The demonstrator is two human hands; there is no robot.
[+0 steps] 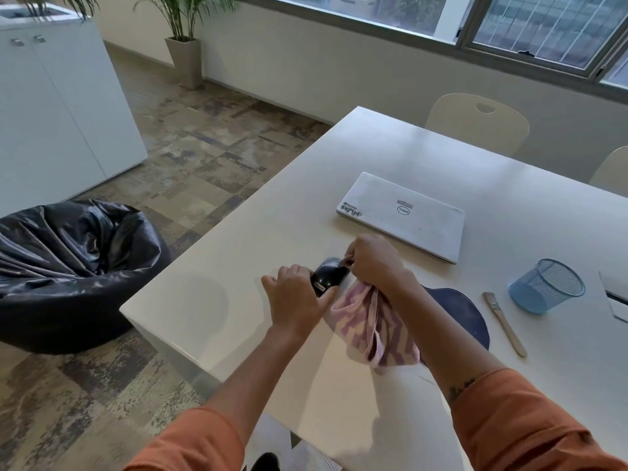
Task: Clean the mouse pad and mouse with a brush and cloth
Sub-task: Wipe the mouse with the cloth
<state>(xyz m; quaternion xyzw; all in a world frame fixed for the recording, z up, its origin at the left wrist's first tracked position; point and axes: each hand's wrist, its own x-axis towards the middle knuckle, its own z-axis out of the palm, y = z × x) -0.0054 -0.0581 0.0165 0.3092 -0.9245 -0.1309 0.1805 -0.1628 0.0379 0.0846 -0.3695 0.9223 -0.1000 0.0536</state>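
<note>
the left hand (299, 297) grasps the black mouse (326, 273) just above the tabletop (441, 158) while the right hand (372, 261) grasps the pink striped cloth (370, 328) and wipes it. the brush (504, 322) lies beside the dark mouse pad (465, 314), so brushing looks done and the mouse is probably the last item.

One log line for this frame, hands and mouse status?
left hand: holds mouse | right hand: wipes it with cloth | brush: idle on table

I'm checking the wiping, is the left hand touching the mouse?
Touching: the head view shows the left hand gripping the black mouse.
</note>
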